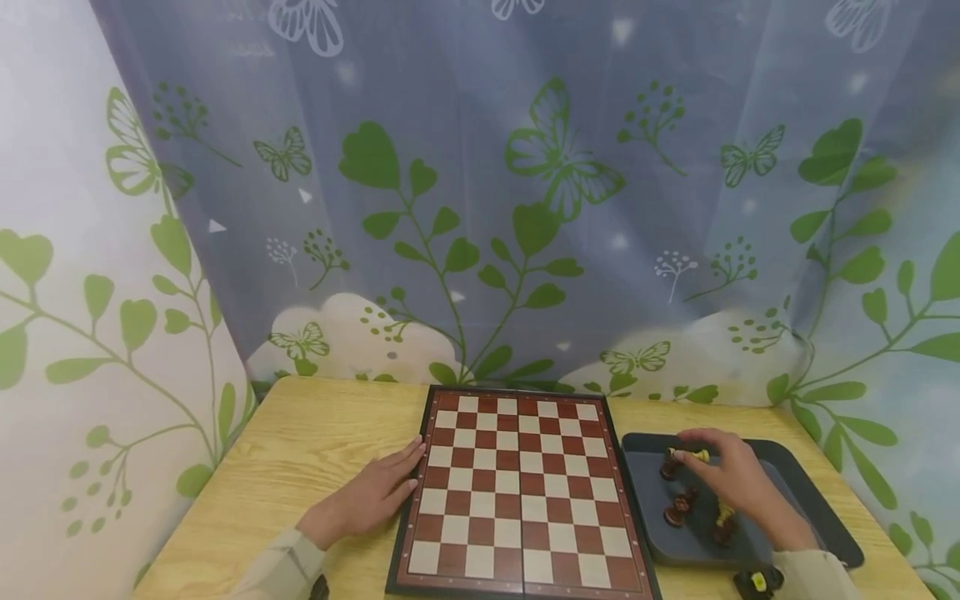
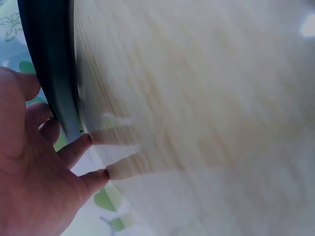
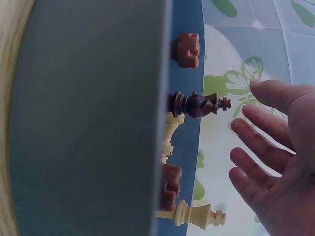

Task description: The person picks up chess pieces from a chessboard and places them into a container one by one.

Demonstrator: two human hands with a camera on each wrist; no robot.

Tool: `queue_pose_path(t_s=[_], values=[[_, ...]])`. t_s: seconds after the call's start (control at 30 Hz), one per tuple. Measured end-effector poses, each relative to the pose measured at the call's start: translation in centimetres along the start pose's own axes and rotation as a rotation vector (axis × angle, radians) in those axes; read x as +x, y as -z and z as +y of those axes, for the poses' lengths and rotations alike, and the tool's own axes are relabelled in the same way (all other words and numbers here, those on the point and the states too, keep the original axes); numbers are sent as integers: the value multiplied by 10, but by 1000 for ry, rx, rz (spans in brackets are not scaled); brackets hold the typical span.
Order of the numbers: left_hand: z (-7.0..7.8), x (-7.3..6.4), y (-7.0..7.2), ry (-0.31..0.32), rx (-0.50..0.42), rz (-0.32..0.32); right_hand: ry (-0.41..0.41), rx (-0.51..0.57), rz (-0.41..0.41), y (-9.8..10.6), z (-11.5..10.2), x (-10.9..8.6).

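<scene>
A folding chessboard (image 1: 520, 492), brown and cream squared with a dark rim, lies flat on the table. My left hand (image 1: 367, 497) rests beside its left edge, fingertips at the rim; the left wrist view shows the fingers along the board's dark side (image 2: 56, 59). Over the dark tray (image 1: 647, 492) on the right hovers my right hand (image 1: 738, 479), fingers relaxed and apart and nothing between them in the right wrist view. Chess pieces are in the tray: a dark brown king (image 3: 199, 104), a cream king (image 3: 199, 215), a reddish-brown rook (image 3: 187, 50) and others partly hidden by the wall.
The wooden table (image 1: 330, 425) runs back to a patterned blue curtain (image 1: 465, 250) with green leaves and butterflies. Similar pale cloth hangs on both sides. The tray stands close against the board's right edge. A small black device (image 1: 757, 582) sits by the right wrist.
</scene>
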State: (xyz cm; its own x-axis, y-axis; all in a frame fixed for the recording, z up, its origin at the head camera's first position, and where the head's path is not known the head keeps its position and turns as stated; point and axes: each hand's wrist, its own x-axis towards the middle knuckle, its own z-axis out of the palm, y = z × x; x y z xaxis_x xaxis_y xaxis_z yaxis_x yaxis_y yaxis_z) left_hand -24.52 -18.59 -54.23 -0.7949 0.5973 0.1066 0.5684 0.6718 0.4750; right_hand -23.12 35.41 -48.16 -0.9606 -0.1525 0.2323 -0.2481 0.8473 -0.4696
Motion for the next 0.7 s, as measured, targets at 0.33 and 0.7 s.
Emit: queue_pose_path(t_s=[0.33, 0.7], values=[[-1, 4, 4, 3, 1, 14, 51, -40, 1, -5, -17, 6], [3, 1, 1, 115, 165, 274, 69, -188, -26, -26, -54, 16]])
